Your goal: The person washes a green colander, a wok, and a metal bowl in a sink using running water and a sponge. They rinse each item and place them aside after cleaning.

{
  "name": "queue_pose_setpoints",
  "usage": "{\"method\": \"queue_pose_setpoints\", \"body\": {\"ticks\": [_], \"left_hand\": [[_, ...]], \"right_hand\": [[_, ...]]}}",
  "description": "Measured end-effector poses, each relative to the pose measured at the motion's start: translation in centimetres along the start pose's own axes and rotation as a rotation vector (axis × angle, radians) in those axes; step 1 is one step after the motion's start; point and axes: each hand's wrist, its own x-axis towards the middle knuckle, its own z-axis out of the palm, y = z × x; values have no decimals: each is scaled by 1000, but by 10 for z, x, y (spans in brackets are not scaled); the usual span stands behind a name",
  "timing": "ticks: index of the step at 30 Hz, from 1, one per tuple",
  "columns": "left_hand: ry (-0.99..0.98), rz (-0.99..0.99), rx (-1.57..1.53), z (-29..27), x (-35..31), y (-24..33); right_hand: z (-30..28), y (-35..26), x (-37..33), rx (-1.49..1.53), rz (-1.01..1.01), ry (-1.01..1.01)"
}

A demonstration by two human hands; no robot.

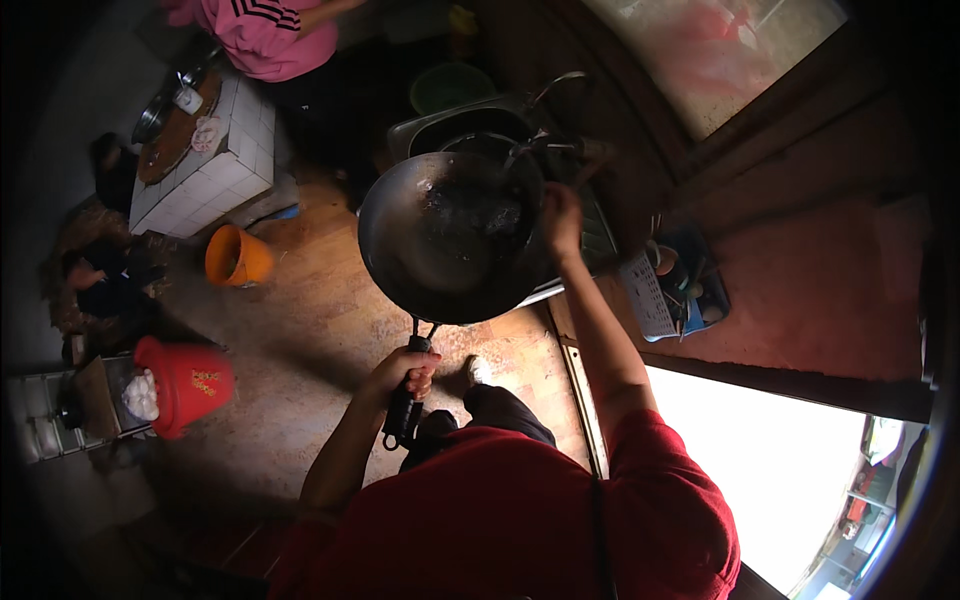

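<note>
being grasped by its black handle [402, 412] in the left hand [396, 372], the wok [430, 255] seems heavy, rigid, best held there; whether the right hand [562, 217] grips cannot be told.

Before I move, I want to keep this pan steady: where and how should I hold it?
Probably best by the black handle, coming from your body's side, where your left grip closes around it: it juts from the pan toward you, slim enough to wrap in a fist. The pan's body is wide and round; no second handle shows.
</note>
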Motion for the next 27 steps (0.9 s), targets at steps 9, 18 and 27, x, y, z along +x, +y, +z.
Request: {"method": "queue_pose_setpoints", "body": {"ticks": [9,18,27], "left_hand": [[43,-29,13,9,-12,13],[60,63,-154,9,-5,-13],[128,169,-54,14,-9,-17]], "right_hand": [[37,263,120,-1428,-383,59],[55,211,119,-1119,-248,-177],[83,185,145,-1230,-177,-202]]}}
